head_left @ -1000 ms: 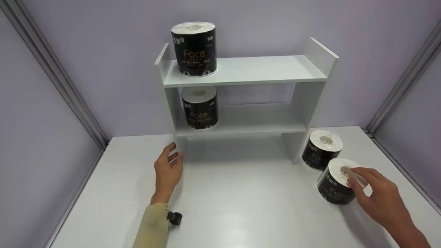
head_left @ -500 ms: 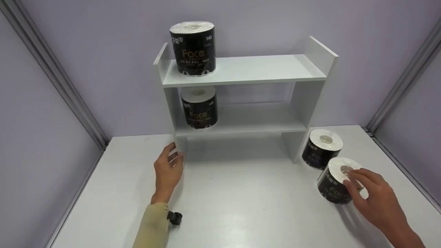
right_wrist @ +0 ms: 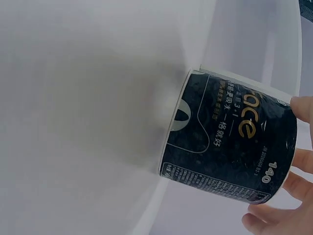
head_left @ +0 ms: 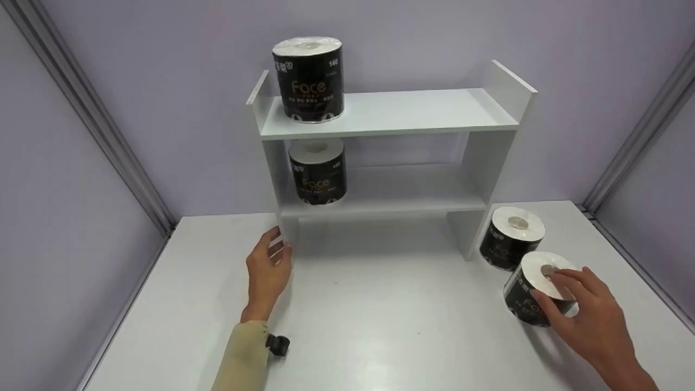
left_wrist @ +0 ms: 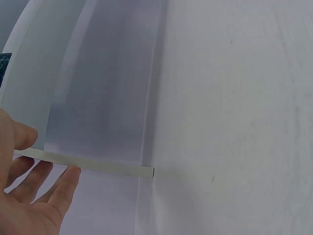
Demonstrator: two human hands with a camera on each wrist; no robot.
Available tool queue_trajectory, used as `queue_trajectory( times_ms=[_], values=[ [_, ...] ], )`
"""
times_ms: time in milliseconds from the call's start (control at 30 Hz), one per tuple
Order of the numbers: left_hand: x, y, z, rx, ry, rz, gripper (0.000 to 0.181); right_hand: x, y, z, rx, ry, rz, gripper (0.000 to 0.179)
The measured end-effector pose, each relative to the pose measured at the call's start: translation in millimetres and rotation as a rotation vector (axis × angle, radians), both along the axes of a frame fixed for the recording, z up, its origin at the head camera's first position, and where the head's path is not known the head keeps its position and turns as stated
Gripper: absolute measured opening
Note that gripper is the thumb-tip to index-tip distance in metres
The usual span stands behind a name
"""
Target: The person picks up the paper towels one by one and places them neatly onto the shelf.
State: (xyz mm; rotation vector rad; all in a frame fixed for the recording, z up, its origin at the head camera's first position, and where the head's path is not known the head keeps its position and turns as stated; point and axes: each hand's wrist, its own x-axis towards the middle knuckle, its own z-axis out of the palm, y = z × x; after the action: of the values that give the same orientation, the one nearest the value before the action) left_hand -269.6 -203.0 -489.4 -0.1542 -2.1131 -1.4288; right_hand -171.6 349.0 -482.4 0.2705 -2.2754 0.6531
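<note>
In the head view my left hand (head_left: 269, 274) grips the lower left side panel of a white shelf unit (head_left: 383, 207). The left wrist view shows the thumb on one side of that panel's edge (left_wrist: 102, 165) and the fingers on the other. At the right, my right hand (head_left: 592, 317) is at the top of the nearer toilet paper roll (head_left: 524, 298), thumb on its front rim and fingers over its white top. This roll has a black "Face" wrapper (right_wrist: 230, 139) and stands upright on the table. A second roll (head_left: 502, 250) stands behind it.
One roll (head_left: 310, 87) stands at the left end of the top shelf. Another roll (head_left: 319, 182) is directly below it on the middle shelf. White table (head_left: 353, 331) stretches before the unit. Pale walls (head_left: 412, 43) with metal corner posts enclose the back and sides.
My right hand has shifted slightly left over the nearer roll, its thumb coming to the front rim. My left hand keeps its place on the panel; the rolls stand where they were.
</note>
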Motion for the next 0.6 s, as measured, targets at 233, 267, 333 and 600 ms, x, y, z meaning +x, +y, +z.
queue_trajectory(
  times_ms=[233, 267, 333, 600],
  values=[
    [2.8, 1.7, -0.1, 0.011, -0.014, -0.007, 0.043, 3.7, -0.9, -2.5, 0.045, -0.044, -0.059, 0.051],
    [2.8, 1.5, 0.0, 0.012, -0.012, -0.004, 0.043, 3.8, -1.1, -2.4, 0.048, -0.052, -0.057, 0.051],
    [2.3, 1.1, 0.0, 0.009, -0.007, 0.002, 0.043, 3.6, -1.6, -2.4, 0.045, -0.066, -0.043, 0.051],
    [2.1, 1.6, 1.5, 0.014, -0.019, 0.002, 0.045, 0.9, -2.3, -2.3, 0.024, -0.045, -0.002, 0.056]
  ],
)
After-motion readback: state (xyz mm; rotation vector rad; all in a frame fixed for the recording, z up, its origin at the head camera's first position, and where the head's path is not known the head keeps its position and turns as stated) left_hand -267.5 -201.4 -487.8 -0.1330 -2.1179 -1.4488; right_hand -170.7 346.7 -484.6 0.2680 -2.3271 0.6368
